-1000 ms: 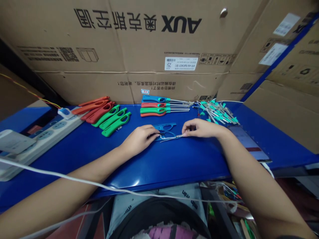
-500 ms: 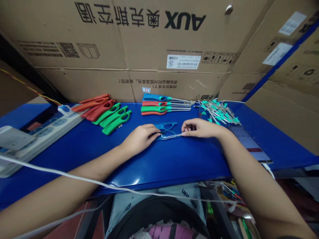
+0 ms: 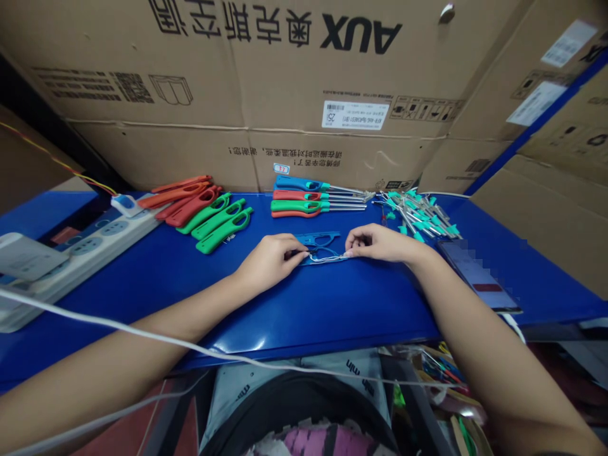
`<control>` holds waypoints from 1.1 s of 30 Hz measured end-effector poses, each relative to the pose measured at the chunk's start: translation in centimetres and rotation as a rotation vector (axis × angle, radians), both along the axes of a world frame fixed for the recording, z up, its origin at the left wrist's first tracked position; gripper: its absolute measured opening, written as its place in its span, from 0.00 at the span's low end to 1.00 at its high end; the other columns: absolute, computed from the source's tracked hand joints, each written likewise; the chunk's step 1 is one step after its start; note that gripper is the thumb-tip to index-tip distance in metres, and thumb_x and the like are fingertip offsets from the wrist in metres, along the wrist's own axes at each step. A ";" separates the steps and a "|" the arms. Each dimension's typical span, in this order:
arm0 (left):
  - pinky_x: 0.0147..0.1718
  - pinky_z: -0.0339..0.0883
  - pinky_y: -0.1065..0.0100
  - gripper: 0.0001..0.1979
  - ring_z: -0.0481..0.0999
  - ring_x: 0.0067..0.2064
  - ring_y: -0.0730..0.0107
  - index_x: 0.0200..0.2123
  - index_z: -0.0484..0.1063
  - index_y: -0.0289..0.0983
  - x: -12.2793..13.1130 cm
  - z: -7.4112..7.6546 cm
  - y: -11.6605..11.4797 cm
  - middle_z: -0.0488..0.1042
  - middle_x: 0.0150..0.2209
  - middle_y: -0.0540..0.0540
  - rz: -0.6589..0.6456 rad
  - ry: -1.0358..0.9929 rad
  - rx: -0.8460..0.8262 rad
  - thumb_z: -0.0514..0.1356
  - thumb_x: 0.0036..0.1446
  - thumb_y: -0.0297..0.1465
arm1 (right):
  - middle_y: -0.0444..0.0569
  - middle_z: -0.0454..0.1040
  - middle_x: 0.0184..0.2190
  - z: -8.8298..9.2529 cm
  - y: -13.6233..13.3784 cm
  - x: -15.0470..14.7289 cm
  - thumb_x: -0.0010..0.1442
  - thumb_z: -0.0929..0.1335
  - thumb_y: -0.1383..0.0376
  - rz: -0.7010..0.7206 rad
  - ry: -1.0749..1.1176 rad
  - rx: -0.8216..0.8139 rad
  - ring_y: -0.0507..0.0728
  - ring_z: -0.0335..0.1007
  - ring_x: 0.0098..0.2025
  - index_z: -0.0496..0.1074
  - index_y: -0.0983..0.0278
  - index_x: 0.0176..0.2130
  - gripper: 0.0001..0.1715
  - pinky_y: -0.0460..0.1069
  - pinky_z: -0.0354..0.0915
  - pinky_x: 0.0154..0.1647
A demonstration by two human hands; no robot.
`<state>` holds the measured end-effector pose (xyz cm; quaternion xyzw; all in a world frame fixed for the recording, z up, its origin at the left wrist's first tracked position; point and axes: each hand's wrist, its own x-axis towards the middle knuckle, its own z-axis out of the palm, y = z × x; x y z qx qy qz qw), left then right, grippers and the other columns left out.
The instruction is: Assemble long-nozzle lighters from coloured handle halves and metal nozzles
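Note:
My left hand (image 3: 272, 261) pinches a small dark part at one end of a thin white wire (image 3: 327, 259). The wire runs right to my right hand (image 3: 380, 242), whose thumb and finger are closed on its other end. Under and behind the wire lie blue plastic lighter handle shells (image 3: 317, 239) with looped trigger guards, partly covered by my left fingers. Beyond my hands, lighters with metal stems (image 3: 299, 206) lie in a row, in blue, red and green. To the right is a pile of metal tubes with teal ends (image 3: 420, 215).
At left lie green handle shells (image 3: 223, 229) and red handle shells (image 3: 194, 206), beside a white power strip (image 3: 102, 244). A phone (image 3: 479, 278) rests at right. A white cable (image 3: 156, 339) crosses in front of my left forearm. Cardboard (image 3: 280, 114) stands behind the blue table (image 3: 285, 316).
The view has shifted slightly. Both hands keep their pinches over the blue shells, and my right fingertips have moved only a little along the wire's end.

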<state>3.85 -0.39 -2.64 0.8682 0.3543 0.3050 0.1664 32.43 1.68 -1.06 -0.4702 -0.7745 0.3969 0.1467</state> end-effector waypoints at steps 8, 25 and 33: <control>0.35 0.69 0.70 0.06 0.76 0.33 0.71 0.38 0.82 0.36 0.1 0.2 0.2 0.80 0.36 0.46 0.017 0.052 -0.035 0.63 0.61 0.27 | 0.44 0.69 0.26 0.1 -0.1 0.0 0.54 0.73 0.49 0.012 -0.012 0.000 0.51 0.60 0.28 0.77 0.65 0.36 0.22 0.47 0.58 0.31; 0.37 0.67 0.61 0.17 0.74 0.41 0.58 0.51 0.75 0.31 0.0 2.6 -2.2 0.74 0.39 0.40 -0.030 0.748 0.395 0.50 0.70 0.31 | 0.43 0.69 0.26 -0.3 0.2 0.2 0.53 0.73 0.46 0.013 -0.028 -0.005 0.50 0.59 0.28 0.77 0.65 0.37 0.25 0.48 0.57 0.31; 0.43 0.69 0.59 0.20 0.74 0.45 0.55 0.57 0.71 0.29 0.0 2.4 -2.7 0.74 0.45 0.36 -0.028 0.716 0.310 0.53 0.68 0.33 | 0.44 0.69 0.27 -0.2 0.2 0.2 0.53 0.74 0.48 0.019 -0.025 -0.004 0.51 0.60 0.29 0.77 0.65 0.37 0.24 0.47 0.57 0.30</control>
